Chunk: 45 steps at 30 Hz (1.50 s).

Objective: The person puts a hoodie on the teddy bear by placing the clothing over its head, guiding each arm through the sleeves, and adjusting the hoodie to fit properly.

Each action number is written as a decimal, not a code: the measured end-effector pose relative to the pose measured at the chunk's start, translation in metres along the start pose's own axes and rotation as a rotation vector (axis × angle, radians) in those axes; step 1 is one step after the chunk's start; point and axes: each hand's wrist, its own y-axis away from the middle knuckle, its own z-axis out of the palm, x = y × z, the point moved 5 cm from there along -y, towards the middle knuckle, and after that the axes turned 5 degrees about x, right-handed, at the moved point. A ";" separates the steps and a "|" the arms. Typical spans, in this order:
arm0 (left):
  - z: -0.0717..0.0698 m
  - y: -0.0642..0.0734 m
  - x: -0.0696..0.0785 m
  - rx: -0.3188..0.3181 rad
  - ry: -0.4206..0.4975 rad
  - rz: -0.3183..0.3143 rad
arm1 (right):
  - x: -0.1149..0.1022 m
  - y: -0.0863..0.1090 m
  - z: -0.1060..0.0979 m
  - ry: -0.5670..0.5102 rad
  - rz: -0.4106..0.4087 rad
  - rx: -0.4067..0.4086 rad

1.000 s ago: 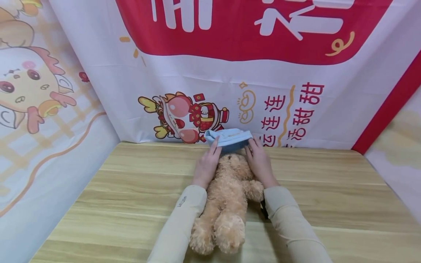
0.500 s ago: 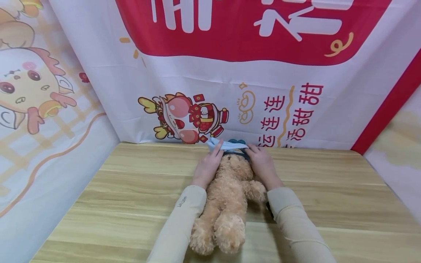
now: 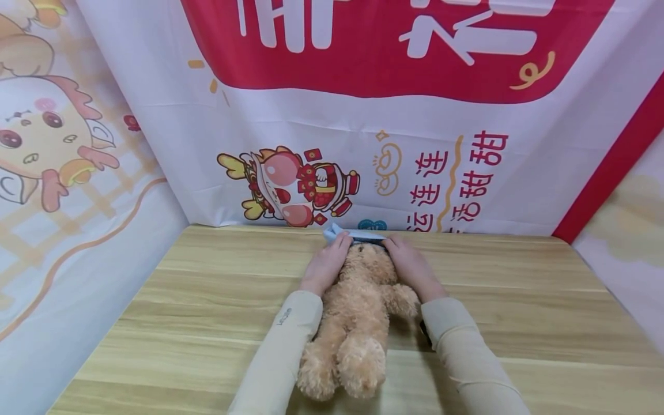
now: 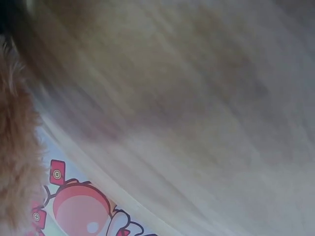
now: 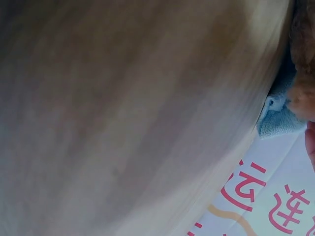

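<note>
A tan plush teddy bear (image 3: 358, 311) lies on the wooden table, feet toward me and head at the far end. Around the top of its head is a light blue terry cloth piece (image 3: 363, 234), with a darker inside and a teal scalloped part (image 3: 370, 225) standing behind it. My left hand (image 3: 325, 262) pinches the cloth at the left of the head. On the right, my right hand (image 3: 412, 265) holds its other side, fingertips partly hidden. In the right wrist view, the blue cloth (image 5: 280, 120) shows a small pale fastener beside the bear's fur (image 5: 302, 93).
The wooden table (image 3: 218, 323) meets a white and red printed banner (image 3: 290, 104) just behind the bear's head. Another printed sheet (image 3: 67, 230) hangs at the left. A red strip (image 3: 607, 167) runs up the right corner.
Both hands have drawn the blue cloth down and toward me, from above the bear's head onto it. The teal scalloped part has come into view behind. The bear stays nearly still.
</note>
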 end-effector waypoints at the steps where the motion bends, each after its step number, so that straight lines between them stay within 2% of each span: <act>1: 0.000 0.000 0.000 -0.003 0.001 0.006 | 0.000 0.000 0.001 -0.011 0.004 -0.013; 4: 0.001 -0.001 -0.001 -0.045 0.071 -0.014 | 0.002 0.000 0.003 -0.056 0.008 -0.049; 6: 0.003 -0.001 -0.004 -0.079 0.161 -0.062 | 0.004 0.000 0.005 -0.093 0.023 -0.068; 9: 0.008 0.000 -0.010 -0.133 0.278 -0.150 | 0.009 0.001 0.007 -0.170 0.115 -0.104; 14: 0.009 0.001 -0.017 -0.135 0.315 -0.192 | 0.020 0.004 0.009 -0.333 0.315 -0.140; 17: 0.007 0.002 -0.022 -0.161 0.440 -0.262 | 0.024 0.006 0.008 -0.454 0.374 -0.158; 20: 0.004 0.003 -0.024 -0.191 0.632 -0.339 | 0.024 0.009 0.005 -0.554 0.364 -0.178; 24: 0.001 0.004 -0.021 -0.250 0.798 -0.351 | 0.024 0.014 0.001 -0.687 0.349 -0.248; 29: 0.000 0.006 -0.013 -0.348 0.836 -0.336 | 0.023 0.019 -0.001 -0.830 0.352 -0.403; 33: 0.001 0.008 -0.011 -0.371 0.836 -0.353 | 0.023 0.021 0.005 -0.784 0.318 -0.470; 37: 0.005 0.009 -0.011 -0.366 0.831 -0.370 | 0.022 0.022 0.009 -0.793 0.314 -0.457; 41: 0.006 0.008 -0.011 -0.363 0.845 -0.389 | 0.018 0.023 0.009 -0.836 0.344 -0.405; 45: 0.004 0.008 -0.010 -0.366 0.861 -0.415 | 0.016 0.022 0.010 -0.820 0.371 -0.357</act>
